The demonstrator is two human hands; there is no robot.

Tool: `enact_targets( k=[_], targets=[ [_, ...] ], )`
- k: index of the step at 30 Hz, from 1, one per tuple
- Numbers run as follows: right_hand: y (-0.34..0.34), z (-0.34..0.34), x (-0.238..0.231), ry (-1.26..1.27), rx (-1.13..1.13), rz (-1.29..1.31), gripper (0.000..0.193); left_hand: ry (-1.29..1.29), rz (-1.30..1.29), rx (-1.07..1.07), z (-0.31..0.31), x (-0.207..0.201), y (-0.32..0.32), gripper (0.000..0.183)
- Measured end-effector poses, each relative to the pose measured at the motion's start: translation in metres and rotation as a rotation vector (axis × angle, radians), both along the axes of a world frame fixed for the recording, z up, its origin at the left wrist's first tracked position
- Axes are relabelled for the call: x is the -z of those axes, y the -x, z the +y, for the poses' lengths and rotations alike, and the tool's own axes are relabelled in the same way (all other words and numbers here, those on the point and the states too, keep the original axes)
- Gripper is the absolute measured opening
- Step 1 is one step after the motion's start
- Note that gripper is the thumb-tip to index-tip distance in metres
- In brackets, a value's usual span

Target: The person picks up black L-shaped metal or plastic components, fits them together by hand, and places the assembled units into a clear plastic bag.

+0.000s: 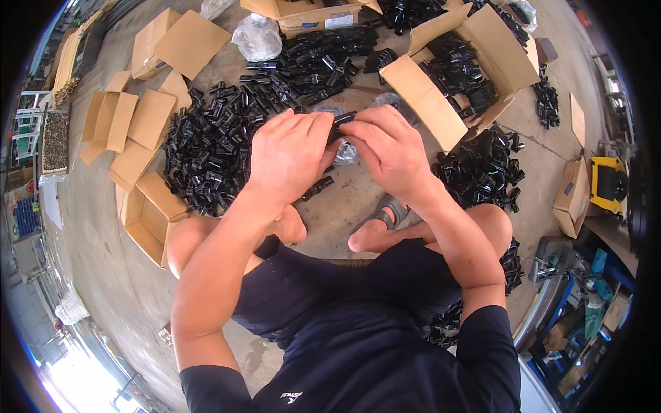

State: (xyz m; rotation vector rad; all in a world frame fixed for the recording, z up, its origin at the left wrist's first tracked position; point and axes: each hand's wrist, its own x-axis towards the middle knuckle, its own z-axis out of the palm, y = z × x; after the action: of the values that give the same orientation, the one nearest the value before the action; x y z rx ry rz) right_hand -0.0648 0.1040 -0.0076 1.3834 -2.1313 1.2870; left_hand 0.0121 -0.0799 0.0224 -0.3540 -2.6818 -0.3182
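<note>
A glossy black clamp-like part point(343, 119) is held between my two hands, in front of my chest. My left hand point(289, 153) is closed around its left end and hides much of it. At the other end, my right hand point(391, 146) pinches it with thumb and fingers. Beyond and below the hands, a clear plastic bag point(346, 153) lies on the floor. One loose black part point(317, 188) rests beneath my left hand. A large heap of similar black parts point(213, 141) spreads out to the left.
An open cardboard box point(511, 51) filled with black parts stands at the far right, with another heap point(482, 168) nearer. Opened cartons point(153, 206) line the left. A crumpled plastic bag point(257, 38) lies farther off. A yellow-framed item point(609, 184) stands at the right edge.
</note>
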Motion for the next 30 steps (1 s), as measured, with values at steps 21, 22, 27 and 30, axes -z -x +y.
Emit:
enact_targets(
  k=[21,22,27,30],
  targets=[
    [0.016,0.017,0.016,0.272,-0.201,-1.251,0.048,-0.905,-0.550,-0.244,0.001,-0.008,0.010,0.035],
    [0.016,0.018,0.020,0.386,-0.325,-1.453,0.048,-1.090,-0.577,-0.203,0.002,-0.008,0.011,0.035],
    [0.012,0.008,0.026,0.547,-0.369,-1.473,0.034,-1.259,-0.666,-0.154,0.009,-0.014,0.012,0.034],
    [0.009,0.009,0.024,0.529,-0.353,-1.452,0.036,-1.270,-0.683,-0.146,0.010,-0.018,0.011,0.036]
  ],
)
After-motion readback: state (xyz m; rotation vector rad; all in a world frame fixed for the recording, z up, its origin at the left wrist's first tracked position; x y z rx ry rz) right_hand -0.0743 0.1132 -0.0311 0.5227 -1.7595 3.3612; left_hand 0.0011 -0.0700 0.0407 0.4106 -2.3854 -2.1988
